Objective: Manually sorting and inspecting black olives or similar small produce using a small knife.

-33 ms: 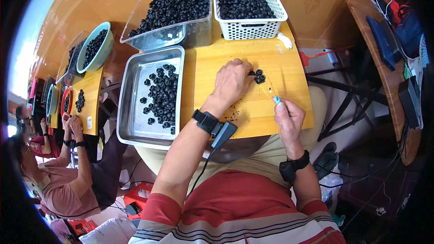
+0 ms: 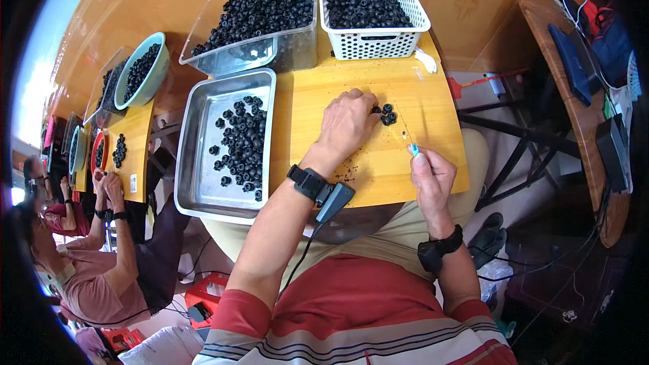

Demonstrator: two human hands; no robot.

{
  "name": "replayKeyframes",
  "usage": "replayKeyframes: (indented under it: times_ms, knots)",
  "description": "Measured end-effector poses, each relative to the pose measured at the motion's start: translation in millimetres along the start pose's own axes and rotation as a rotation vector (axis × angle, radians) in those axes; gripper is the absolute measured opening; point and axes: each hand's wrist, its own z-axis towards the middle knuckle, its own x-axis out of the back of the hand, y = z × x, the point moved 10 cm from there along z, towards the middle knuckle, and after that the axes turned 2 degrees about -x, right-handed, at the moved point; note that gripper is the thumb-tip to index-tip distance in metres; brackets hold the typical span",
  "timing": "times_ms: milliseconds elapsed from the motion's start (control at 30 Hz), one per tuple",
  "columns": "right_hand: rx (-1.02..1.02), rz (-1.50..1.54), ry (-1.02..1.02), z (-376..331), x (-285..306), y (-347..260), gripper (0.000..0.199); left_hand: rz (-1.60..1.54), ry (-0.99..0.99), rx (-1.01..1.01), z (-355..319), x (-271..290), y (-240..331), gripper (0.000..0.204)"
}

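Note:
On the yellow wooden table (image 2: 304, 115), my left hand (image 2: 348, 121) rests with curled fingers. Its fingertips reach a cluster of small round black pieces with holes (image 2: 388, 119); what lies between the fingers is mostly hidden. To the right, my right hand (image 2: 433, 174) pinches a thin pick with a blue handle (image 2: 414, 150). The pick's fine shaft points up and left toward the cluster. Left of my left arm, a shallow metal tray (image 2: 190, 162) holds many similar black pieces.
A clear plastic bin (image 2: 297, 50) and a white perforated basket (image 2: 377, 46), both filled with black pieces, stand at the back. Dark crumbs (image 2: 348, 174) dot the table. A co-worker (image 2: 101, 263) sits at the left beside another table with a pale green bowl (image 2: 159, 77). A wooden shelf (image 2: 574, 94) stands right.

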Motion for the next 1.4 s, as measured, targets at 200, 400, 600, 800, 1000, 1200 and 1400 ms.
replayKeyframes:
  times_ms: [200,400,600,800,1000,1200,1400]
  knots:
    - [-0.012,0.010,-0.001,0,-1,2,0.033,-0.172,0.047,0.050,-11,11,-2,0.022]
    - [-0.004,0.014,0.006,0,-2,3,0.033,-0.798,0.030,0.316,-40,3,-20,0.019]
    - [-0.004,0.001,0.006,-1,-3,2,0.034,-1.270,0.065,0.431,-65,-16,-24,0.024]
    - [-0.001,-0.063,-0.009,-3,-7,-2,0.032,-1.606,0.156,0.544,-77,-18,-10,0.025]
    - [0.108,-0.161,-0.048,-4,-19,-15,0.027,-1.860,0.178,0.534,-83,-23,-2,0.025]
    - [0.177,-0.250,-0.107,-7,-31,-29,0.023,-1.923,0.186,0.551,-89,-26,3,0.023]
    - [0.248,-0.291,-0.124,-8,-36,-35,0.025,-2.019,0.175,0.534,-92,-26,8,0.021]
